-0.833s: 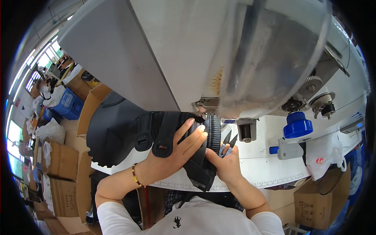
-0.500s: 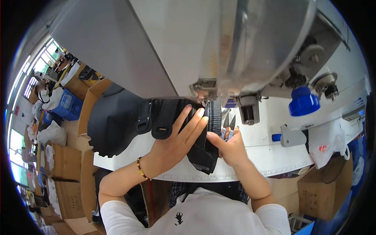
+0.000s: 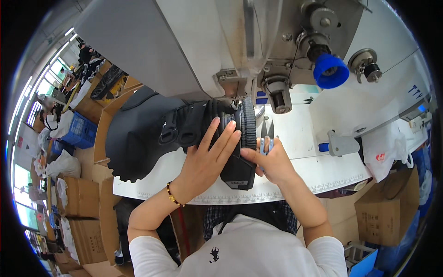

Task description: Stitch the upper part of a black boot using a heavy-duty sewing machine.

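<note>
Head view: left hand (image 3: 210, 159) lies flat, fingers spread, pressing the black bag (image 3: 184, 131) under the sewing machine (image 3: 194, 46) head. Right hand (image 3: 272, 161) pinches the bag's ribbed edge, snips (image 3: 265, 138) tucked in (blades up). Best to feed evenly, fingertips off the needle line. Table (image 3: 323, 171) rim near; open room rightward.

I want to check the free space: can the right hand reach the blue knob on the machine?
Probably yes: the right hand rests on the black padded strap, holding small snips, and open space lies up to the blue knob.
</note>
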